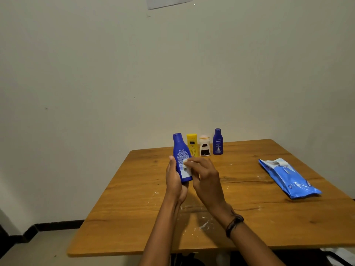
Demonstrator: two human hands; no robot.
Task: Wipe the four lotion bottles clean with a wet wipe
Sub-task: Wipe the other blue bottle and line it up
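1. Support comes from the left hand [175, 181]. Its fingers and thumb wrap the lower body of the held bottle [180, 148], keeping it lifted above the table [134, 208] over the middle of the far half. Judged from this, lifting frees every side for wiping and gives the other hand something firm to push against.
2. Held bottle: blue, cap up and leaning slightly away, back label turned toward the person, so the face being cleaned is in plain sight.
3. Right hand [206, 177]: it reaches across from the right, wrist raised and knuckles up. The fingers bend over a small wadded wipe [185, 164] and press it against the label. The thumb is hidden, so how it helps the grip I cannot tell. A dark bracelet [234, 223] sits on this wrist.
4. Waiting bottles stand upright in a row along the far edge, close together. They are the yellow bottle [192, 144], the white bottle [204, 146] and the far blue bottle [218, 142]. Kept back there, they are probably out of the working hands' way yet within reach.
5. Pack [288, 177]: it lies flat near the right edge with its flap peeled open, handy for a fresh wipe.
6. Stage, as a judgement: one bottle is being wiped. Whether the other three are done cannot be read.
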